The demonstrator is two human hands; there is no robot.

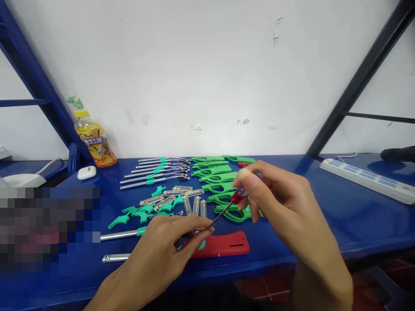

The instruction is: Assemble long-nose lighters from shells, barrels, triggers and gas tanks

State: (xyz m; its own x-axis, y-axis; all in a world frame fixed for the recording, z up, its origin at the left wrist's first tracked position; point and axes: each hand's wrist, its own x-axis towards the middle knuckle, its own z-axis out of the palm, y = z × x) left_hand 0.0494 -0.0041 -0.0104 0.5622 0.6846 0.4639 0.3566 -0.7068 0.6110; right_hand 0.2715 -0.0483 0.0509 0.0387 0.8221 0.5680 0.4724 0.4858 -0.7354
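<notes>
My right hand (pixel 275 198) grips a screwdriver (pixel 240 194) by its red and clear purple handle, the thin shaft slanting down to the left. At the shaft's tip, the thumb and fingertips of my left hand (pixel 171 246) are pinched together; whatever they hold is too small to make out. Below those fingers lies a red lighter casing (pixel 227 245), partly covered by the hand. A teal piece shows at its left end. From under my left hand a metal lighter tube (pixel 116 258) sticks out to the left, and another tube with a teal part (pixel 119 235) lies behind it.
Green lighter casings (pixel 220 178) line the blue table (pixel 340 207) behind my right hand. Teal triggers (pixel 119 221), clear fuel tanks (pixel 196 206) and wired tubes (pixel 139 176) lie left of them. A drink bottle (pixel 97 144), white case (pixel 87 172) and power strip (pixel 366 179) stand farther out.
</notes>
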